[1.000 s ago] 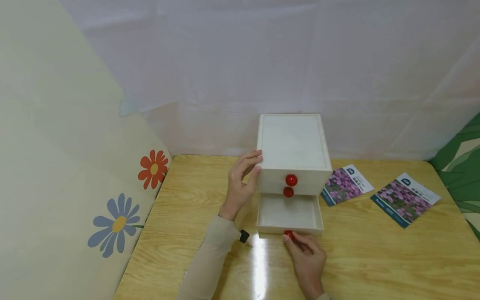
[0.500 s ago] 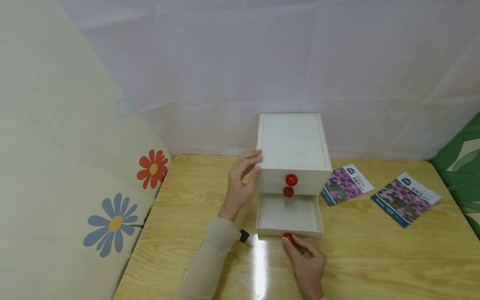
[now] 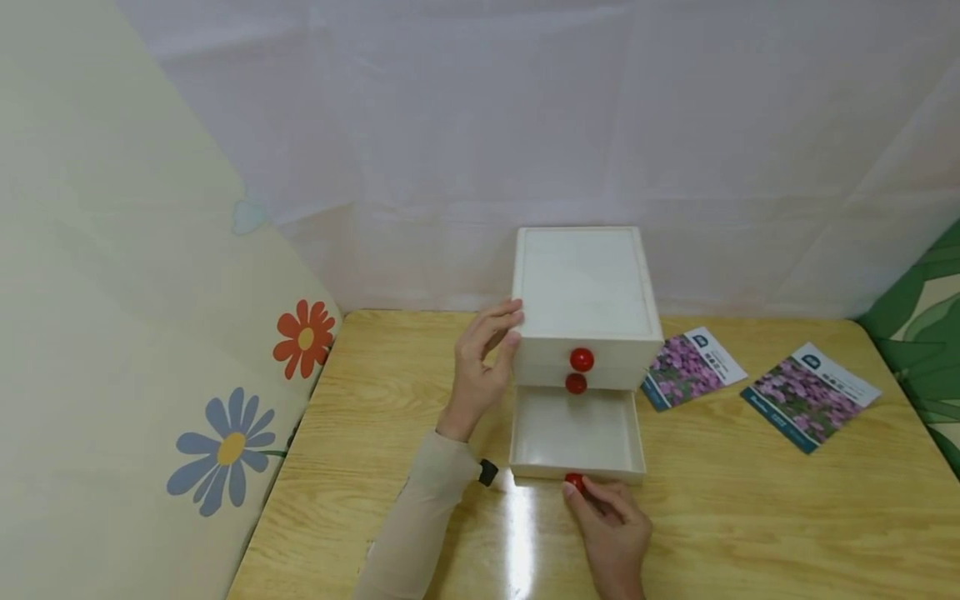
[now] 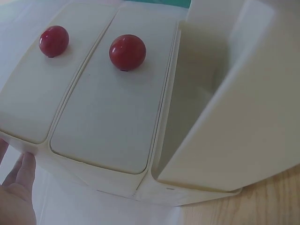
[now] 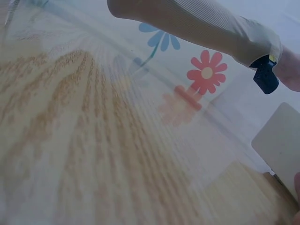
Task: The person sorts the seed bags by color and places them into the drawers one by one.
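A white three-drawer cabinet (image 3: 585,283) stands on the table with its bottom drawer (image 3: 577,433) pulled out. My right hand (image 3: 617,533) pinches that drawer's red knob (image 3: 575,482) between thumb and fingers. At the cabinet's upper left side, my left hand (image 3: 480,371) rests its fingertips along the edge. The two upper drawers are closed; the top red knob (image 3: 582,359) sits just above the middle red knob (image 3: 576,383). In the left wrist view, the pulled-out drawer (image 4: 234,117) juts out to the right. Only a sliver of the right hand shows in the right wrist view.
Two packets with pink flowers lie right of the cabinet, the nearer packet (image 3: 693,367) beside its wall and the other packet (image 3: 810,398) farther right. A pale cloth (image 3: 450,150) hangs behind the wooden table (image 3: 750,517). A flower-painted panel (image 3: 150,292) borders the left.
The bottom drawer has slid a little farther out towards me, with my right hand keeping its pinch on the knob. My left hand has stayed at the cabinet's side.
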The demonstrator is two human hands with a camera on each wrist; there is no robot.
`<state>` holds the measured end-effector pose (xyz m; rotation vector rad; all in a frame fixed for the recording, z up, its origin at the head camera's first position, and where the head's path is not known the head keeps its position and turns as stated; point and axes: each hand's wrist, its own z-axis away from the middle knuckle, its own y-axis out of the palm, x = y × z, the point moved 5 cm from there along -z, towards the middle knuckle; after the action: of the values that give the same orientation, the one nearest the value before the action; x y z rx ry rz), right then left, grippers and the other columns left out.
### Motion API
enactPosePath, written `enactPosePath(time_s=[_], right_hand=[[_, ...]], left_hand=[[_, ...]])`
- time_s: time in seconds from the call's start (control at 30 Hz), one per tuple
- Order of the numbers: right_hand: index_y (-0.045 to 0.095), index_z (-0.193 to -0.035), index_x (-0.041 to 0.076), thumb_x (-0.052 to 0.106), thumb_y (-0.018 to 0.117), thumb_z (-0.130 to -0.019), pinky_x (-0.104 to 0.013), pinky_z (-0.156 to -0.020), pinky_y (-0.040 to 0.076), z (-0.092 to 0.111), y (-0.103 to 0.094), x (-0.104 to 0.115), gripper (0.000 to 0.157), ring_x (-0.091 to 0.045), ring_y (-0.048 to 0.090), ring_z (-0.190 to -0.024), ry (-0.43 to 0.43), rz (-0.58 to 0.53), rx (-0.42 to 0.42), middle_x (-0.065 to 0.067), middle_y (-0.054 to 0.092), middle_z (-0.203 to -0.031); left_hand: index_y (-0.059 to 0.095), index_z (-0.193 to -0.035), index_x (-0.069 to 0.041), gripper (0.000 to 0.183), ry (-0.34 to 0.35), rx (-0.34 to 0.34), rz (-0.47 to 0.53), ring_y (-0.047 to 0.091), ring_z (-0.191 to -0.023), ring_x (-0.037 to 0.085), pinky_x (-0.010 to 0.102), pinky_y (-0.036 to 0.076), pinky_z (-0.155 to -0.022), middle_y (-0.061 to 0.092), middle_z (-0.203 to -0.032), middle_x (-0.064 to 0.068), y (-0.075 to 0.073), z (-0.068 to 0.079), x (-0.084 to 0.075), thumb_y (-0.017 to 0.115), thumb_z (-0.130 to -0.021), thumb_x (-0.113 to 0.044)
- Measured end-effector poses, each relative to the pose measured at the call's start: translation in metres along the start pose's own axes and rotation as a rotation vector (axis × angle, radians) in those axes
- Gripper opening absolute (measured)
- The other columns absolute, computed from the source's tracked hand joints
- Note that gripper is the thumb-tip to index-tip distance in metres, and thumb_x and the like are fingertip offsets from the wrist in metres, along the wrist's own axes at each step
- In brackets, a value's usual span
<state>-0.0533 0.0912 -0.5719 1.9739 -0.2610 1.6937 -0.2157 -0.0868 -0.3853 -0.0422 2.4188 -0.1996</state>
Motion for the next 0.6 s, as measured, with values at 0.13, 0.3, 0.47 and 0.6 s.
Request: enactPosePath(time_s=[0.13,0.3,0.47,0.6], right_hand=[[0.071,-0.094,-0.017,-0.014,0.086,-0.066,-0.030,-0.080,0.060,0.0012,-0.0006,0.0002,0.032,-0.014,0.073,-0.084,0.023,-0.027,-0.003,-0.009,0.064,-0.085],[0.070,-0.095,-0.018,-0.014,0.085,-0.066,-0.030,-0.081,0.060,0.0031,-0.0017,0.0017,0.032,-0.014,0.073,-0.085,0.036,-0.030,0.008,-0.009,0.063,-0.086],[0.069,-0.094,-0.020,-0.018,0.084,-0.064,-0.029,-0.079,0.060,0.0061,-0.0029,0.0051,0.033,-0.016,0.073,-0.083,0.052,-0.056,-0.005,-0.011,0.063,-0.085],[0.068,-0.092,-0.021,-0.019,0.084,-0.063,-0.028,-0.078,0.060,0.0082,-0.0039,0.0064,0.033,-0.016,0.073,-0.081,0.052,-0.066,-0.018,-0.011,0.063,-0.085]], left_hand=[[0.063,-0.114,0.014,0.023,-0.005,0.005,-0.004,0.057,-0.124,0.045,0.052,0.053,-0.097,0.059,-0.126,0.033,-0.0002,0.0003,-0.0006,0.058,-0.092,0.015],[0.063,-0.115,0.014,0.023,-0.011,0.011,-0.005,0.057,-0.125,0.044,0.052,0.053,-0.097,0.059,-0.128,0.032,0.0000,0.0007,-0.0008,0.058,-0.092,0.014],[0.063,-0.115,0.013,0.023,-0.015,0.012,-0.002,0.057,-0.126,0.042,0.050,0.053,-0.098,0.059,-0.128,0.032,-0.0001,0.0008,0.0002,0.058,-0.093,0.013],[0.063,-0.115,0.013,0.022,-0.012,0.009,-0.004,0.056,-0.127,0.042,0.047,0.053,-0.099,0.059,-0.128,0.032,-0.0002,0.0008,0.0007,0.058,-0.093,0.013]])
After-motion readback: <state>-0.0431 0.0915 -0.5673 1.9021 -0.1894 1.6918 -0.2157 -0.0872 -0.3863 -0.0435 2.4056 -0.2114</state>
